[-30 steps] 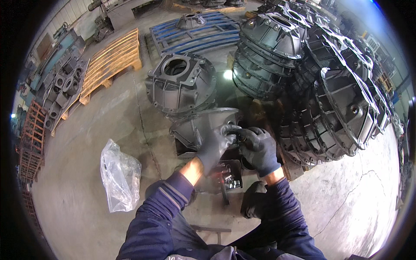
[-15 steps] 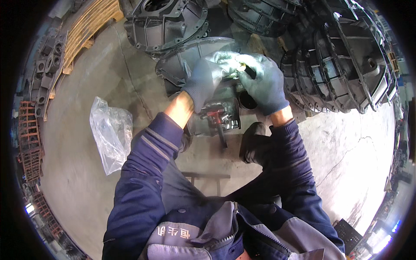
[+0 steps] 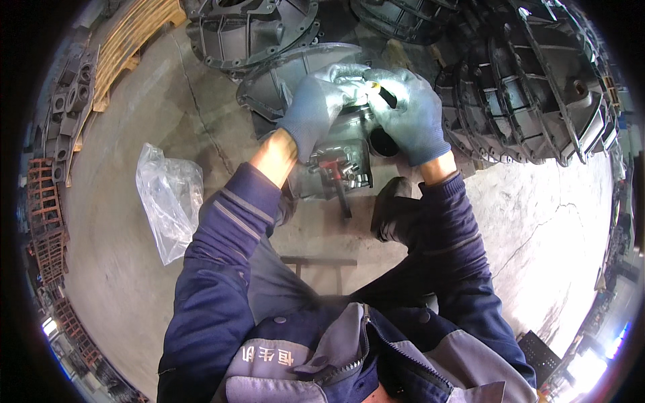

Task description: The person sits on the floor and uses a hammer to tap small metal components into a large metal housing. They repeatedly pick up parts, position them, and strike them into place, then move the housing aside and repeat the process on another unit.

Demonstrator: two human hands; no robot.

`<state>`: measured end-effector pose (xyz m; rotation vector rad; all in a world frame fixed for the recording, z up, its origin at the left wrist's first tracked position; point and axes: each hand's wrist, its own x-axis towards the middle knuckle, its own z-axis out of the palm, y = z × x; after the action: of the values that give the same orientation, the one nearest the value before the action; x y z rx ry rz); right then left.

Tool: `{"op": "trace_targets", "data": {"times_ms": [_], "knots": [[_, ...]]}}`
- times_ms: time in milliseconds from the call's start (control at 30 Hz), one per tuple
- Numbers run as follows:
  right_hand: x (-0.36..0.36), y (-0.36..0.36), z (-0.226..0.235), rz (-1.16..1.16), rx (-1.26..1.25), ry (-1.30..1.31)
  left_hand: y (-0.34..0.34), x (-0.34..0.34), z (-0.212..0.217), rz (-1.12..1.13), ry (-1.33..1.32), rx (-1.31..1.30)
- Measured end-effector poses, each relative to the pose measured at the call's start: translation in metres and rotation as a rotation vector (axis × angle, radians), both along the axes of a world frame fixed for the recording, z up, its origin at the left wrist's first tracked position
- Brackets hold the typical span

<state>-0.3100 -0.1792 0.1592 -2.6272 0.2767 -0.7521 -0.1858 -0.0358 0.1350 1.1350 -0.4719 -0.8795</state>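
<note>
Both my hands wear grey-blue gloves and meet fingertip to fingertip in front of a dark cast-metal housing [image 3: 282, 84]. My right hand [image 3: 413, 114] pinches a small yellowish piece [image 3: 374, 86] between thumb and forefinger. Bent inward beside it, the closed fingers of my left hand [image 3: 312, 107] are bleached by glare, and what they grip is hidden. Below the hands, a red-headed hammer [image 3: 329, 164] with a dark handle rests across a tray [image 3: 310, 188] of small metal parts [image 3: 357, 176]. A round black container [image 3: 383, 142] stands under my right hand.
Large ribbed castings [image 3: 521, 94] are stacked at the far right, and another flanged housing [image 3: 252, 40] stands at the far left. A clear plastic bag [image 3: 168, 201] lies on the floor to the left. Beyond it is a wooden pallet [image 3: 134, 47]. A low metal stand [image 3: 319, 262] is between my legs.
The hands stay together around the small piece, with slight finger movement. The whole scene has shifted a little upward in the picture.
</note>
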Motion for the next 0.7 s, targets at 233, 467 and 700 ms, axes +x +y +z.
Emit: {"op": "trace_targets", "data": {"times_ms": [233,467,700], "knots": [[-0.003,-0.001,0.000,0.024,-0.038,-0.013,-0.001,0.000,-0.002,0.002,-0.022,0.036],[-0.002,-0.003,-0.004,0.041,-0.052,-0.059,-0.004,0.004,-0.014,-0.001,-0.184,-0.022],[-0.002,0.000,0.013,0.087,0.008,-0.001,-0.008,0.002,-0.014,0.030,0.044,0.035]]}}
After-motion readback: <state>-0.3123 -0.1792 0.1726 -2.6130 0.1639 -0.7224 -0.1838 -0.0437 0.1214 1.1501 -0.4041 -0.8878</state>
